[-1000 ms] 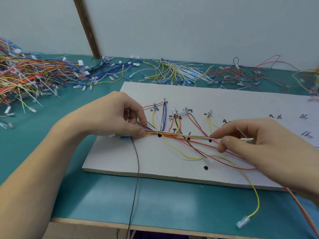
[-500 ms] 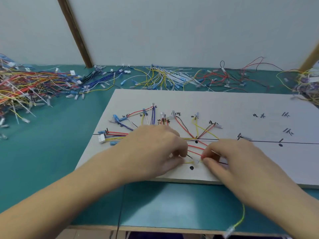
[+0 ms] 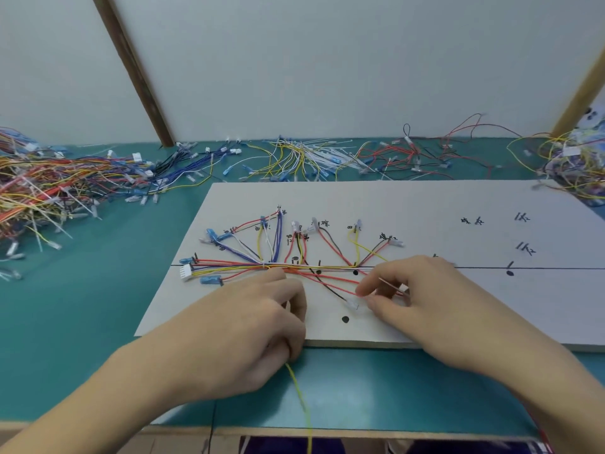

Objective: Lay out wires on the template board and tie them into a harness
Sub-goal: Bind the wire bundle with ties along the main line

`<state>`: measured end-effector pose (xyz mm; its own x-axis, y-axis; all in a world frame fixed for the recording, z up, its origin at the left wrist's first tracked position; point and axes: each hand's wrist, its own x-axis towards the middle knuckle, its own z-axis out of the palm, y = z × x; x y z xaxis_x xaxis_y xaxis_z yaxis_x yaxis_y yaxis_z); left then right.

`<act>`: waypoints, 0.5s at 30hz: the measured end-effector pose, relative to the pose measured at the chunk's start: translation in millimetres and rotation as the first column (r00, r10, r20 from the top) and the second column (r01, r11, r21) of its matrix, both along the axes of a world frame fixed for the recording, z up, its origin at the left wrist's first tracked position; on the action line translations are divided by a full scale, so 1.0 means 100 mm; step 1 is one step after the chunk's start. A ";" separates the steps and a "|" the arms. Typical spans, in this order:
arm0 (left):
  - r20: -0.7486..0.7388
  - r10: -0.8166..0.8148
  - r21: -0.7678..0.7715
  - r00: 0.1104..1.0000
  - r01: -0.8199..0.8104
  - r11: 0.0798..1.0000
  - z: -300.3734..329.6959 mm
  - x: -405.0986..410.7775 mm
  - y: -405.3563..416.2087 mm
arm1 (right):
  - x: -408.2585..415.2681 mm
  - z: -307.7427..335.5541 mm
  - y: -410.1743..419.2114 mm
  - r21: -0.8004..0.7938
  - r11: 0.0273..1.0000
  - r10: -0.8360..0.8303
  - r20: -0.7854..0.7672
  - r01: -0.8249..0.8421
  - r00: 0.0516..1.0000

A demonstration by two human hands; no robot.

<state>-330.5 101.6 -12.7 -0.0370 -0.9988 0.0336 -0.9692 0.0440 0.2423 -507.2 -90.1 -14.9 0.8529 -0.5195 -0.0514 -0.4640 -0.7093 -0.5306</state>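
A white template board (image 3: 409,204) lies on the green table, marked with a black line, dots and handwritten labels. Coloured wires (image 3: 294,253) fan out from a bundle along the line, with a white connector (image 3: 186,272) at the left end. My left hand (image 3: 252,326) sits at the board's front edge, fingers curled round a yellow wire (image 3: 302,401) that trails off the table. My right hand (image 3: 422,296) pinches red wires beside a clear terminal (image 3: 353,303) on a black wire.
A large heap of loose coloured wires (image 3: 49,188) fills the table's left. More wires (image 3: 314,158) and red and black ones (image 3: 419,155) lie along the back wall. Another tangle (image 3: 576,165) sits at the far right. The table's front edge (image 3: 360,430) is close below my hands.
My left hand has drawn back toward the front edge, pulling the yellow wire down off the table. The right hand has stayed near the black dot, fingers still on the red wires.
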 end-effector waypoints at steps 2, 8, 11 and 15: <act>0.038 -0.007 0.011 0.999 0.007 1.000 0.00 -0.01 0.08 | 0.00 -0.04 0.04 -0.006 1.000 -0.015 0.028 0.015 0.999; -0.162 0.026 0.000 0.986 -0.027 1.000 0.00 0.13 0.23 | 0.09 0.06 0.04 0.162 0.987 -0.015 0.102 -0.002 0.995; -0.245 0.078 -0.146 0.966 -0.116 0.982 0.09 0.31 0.03 | 0.23 0.21 -0.07 0.362 0.932 -0.066 0.184 -0.005 0.981; -0.250 0.109 -0.329 0.962 -0.191 0.925 0.14 0.50 -0.46 | 0.56 0.40 -0.17 0.490 0.871 -0.112 0.266 -0.034 0.958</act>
